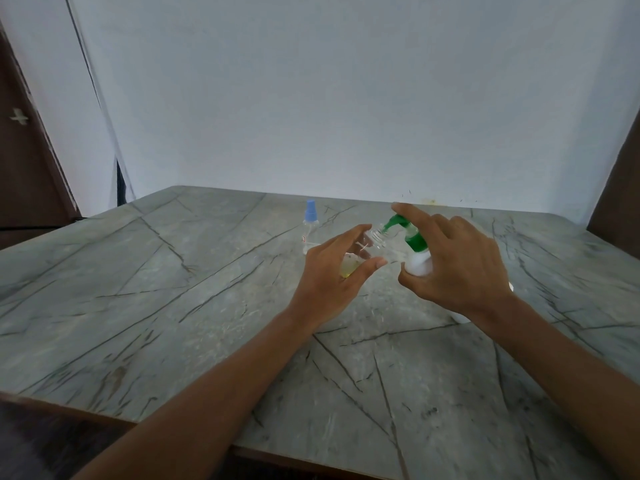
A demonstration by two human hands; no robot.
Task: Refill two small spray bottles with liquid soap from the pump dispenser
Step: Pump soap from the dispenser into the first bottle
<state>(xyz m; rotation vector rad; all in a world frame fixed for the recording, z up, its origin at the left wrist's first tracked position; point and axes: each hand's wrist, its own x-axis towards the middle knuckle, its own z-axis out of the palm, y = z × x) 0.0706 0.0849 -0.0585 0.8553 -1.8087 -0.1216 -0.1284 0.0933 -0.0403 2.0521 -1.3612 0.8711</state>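
The left hand point(332, 275) curls its thumb and fingers round the open spray bottle point(375, 239). It holds the bottle tipped above the table, bare neck pointing right. The right hand point(460, 268) wraps the white body of the pump dispenser point(417, 263), and its forefinger lies along the top of the green pump head point(398, 221). The spout sits right at the bottle's mouth.

A little yellow soap point(348, 270) pools in the low end of the bottle, so I judge the first refill begun but far from full. Whether soap is flowing at this instant I cannot tell.

The capped spray bottle point(309, 230), blue-topped, stands upright just beyond the left hand, toward the far side. It looks clear, so I judge it not yet filled: it has to be uncapped, filled and closed. The held bottle also needs its top, which is not in view.

Both hands work over the middle of the grey stone table point(173, 289), well apart from its near edge and from the wall point(346, 98) at the far edge. Open surface lies to the left and near. The capped bottle is the one thing close enough to knock.
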